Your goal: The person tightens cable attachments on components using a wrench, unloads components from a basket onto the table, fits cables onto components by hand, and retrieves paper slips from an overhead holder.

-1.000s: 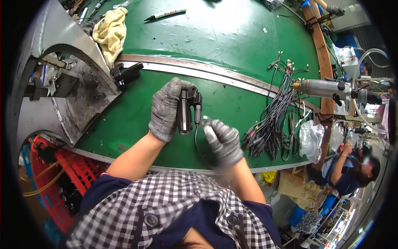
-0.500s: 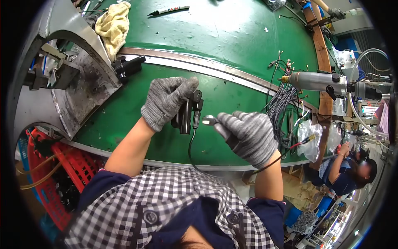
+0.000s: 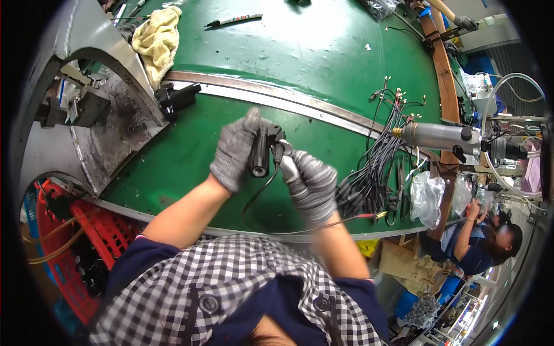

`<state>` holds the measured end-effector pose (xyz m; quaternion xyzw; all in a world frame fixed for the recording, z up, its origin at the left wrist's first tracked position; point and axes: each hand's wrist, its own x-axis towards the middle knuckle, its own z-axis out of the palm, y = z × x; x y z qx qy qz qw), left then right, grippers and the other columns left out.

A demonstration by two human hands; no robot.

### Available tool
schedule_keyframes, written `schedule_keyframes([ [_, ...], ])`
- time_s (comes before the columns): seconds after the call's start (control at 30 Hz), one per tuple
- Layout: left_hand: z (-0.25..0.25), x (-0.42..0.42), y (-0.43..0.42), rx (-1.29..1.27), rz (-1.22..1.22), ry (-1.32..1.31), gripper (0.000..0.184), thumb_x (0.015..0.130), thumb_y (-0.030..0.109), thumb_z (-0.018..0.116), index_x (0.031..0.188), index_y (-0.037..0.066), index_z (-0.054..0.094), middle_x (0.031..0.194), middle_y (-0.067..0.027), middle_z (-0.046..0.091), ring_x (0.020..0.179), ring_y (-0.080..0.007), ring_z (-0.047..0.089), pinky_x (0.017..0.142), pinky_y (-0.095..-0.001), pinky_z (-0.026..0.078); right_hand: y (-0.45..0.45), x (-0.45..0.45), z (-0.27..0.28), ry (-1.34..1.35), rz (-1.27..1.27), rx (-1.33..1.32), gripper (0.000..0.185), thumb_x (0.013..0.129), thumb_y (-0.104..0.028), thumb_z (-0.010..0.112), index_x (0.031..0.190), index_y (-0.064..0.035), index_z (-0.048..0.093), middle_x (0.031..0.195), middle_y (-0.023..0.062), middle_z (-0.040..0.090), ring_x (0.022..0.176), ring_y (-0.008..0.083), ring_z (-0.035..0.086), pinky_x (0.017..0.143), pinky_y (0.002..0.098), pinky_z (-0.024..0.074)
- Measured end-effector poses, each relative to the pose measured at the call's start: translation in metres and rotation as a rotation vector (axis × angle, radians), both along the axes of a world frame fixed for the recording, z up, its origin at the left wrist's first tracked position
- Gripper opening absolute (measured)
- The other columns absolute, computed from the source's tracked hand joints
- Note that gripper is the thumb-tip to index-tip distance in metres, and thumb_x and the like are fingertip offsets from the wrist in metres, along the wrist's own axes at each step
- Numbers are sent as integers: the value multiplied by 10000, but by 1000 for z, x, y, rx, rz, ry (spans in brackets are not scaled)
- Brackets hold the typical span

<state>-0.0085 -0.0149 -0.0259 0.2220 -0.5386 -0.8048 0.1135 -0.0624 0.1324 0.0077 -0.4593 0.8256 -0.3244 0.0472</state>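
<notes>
My left hand [image 3: 234, 151], in a grey knit glove, is closed around a black cylindrical plastic part [image 3: 261, 157] with an open round end facing me. From a side bracket of that part hangs a black cable [image 3: 254, 199], whose loose end has red and yellow tips. Against the cable's plug [image 3: 279, 153] my gloved right hand [image 3: 311, 181] pinches a small dark piece with a pale face [image 3: 287, 146]. The fingers partly cover this piece, so its exact kind and fit cannot be told.
Left stands a grey metal fixture [image 3: 121, 127], with another black part [image 3: 176, 98] beside it. A yellow cloth [image 3: 157, 43] and a paint marker [image 3: 234, 21] lie farther back. At right are bundled cables [image 3: 375, 173], a power driver [image 3: 438, 137], a plastic bag [image 3: 428, 199] and a seated person [image 3: 476, 242].
My right hand has moved left and brought the small dark piece to the cable plug. My left hand has shifted slightly right, tilting the black part so its round end shows.
</notes>
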Motion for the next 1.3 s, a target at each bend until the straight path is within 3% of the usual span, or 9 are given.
schedule_keyframes([
  [0.13,-21,-5,15,96,134,104,459,948,413,445,789,14,608,685,-32,583,626,-112,543,595,-243,450,-1,17,-31,-241,-306,-353,128,836,-206,585,833,-79,592,647,118,562,557,298,568,516,370,457],
  [0.4,6,2,-21,-341,356,227,375,950,350,468,888,16,626,734,-32,596,673,-116,553,634,-244,450,30,-21,-19,272,-9,229,137,826,-199,594,855,-68,627,707,116,591,642,286,586,610,373,476],
  [0.53,10,11,-17,-464,237,226,302,940,277,498,931,6,629,754,-48,616,680,-124,564,633,-252,457,21,-28,8,237,-93,-167,167,824,-224,605,837,-61,637,723,121,598,698,282,592,650,381,474],
  [0.6,20,15,-11,-709,265,156,277,934,247,508,942,-3,627,764,-63,625,682,-128,571,628,-262,463,14,-25,16,-274,-120,-217,186,803,-225,650,854,-47,662,786,109,632,750,258,609,677,338,491],
  [0.73,14,12,-3,-895,288,264,223,925,167,510,939,-23,627,741,-113,625,645,-167,579,606,-293,472,-14,-14,-11,-336,-42,-194,236,807,-268,667,811,-33,644,734,126,620,670,250,585,656,346,472],
  [0.97,-15,9,-4,-456,192,363,280,969,254,449,944,7,579,829,-54,603,724,-134,549,659,-257,448,-23,4,-58,-1048,-67,-721,314,814,-323,662,700,-36,603,582,33,554,549,109,513,516,274,427],
  [1.03,-25,1,-8,-647,156,399,278,966,240,441,944,-2,575,831,-64,599,723,-145,548,659,-267,456,-22,8,-66,-1374,-8,-799,310,817,-317,659,694,-38,601,577,13,547,534,97,494,504,261,415],
  [1.13,-34,2,-12,-1027,157,429,274,960,213,426,943,-20,568,835,-85,591,721,-165,546,658,-288,470,-24,1,-73,-1066,-101,-660,322,815,-332,666,687,-44,599,567,12,541,512,98,477,484,258,399],
  [1.3,-22,2,-1,-605,140,368,266,969,250,450,919,18,571,813,-39,570,721,-132,515,656,-270,436,-24,0,-72,-559,-201,-688,357,812,-369,669,673,-50,589,549,2,523,470,102,454,445,258,374],
])
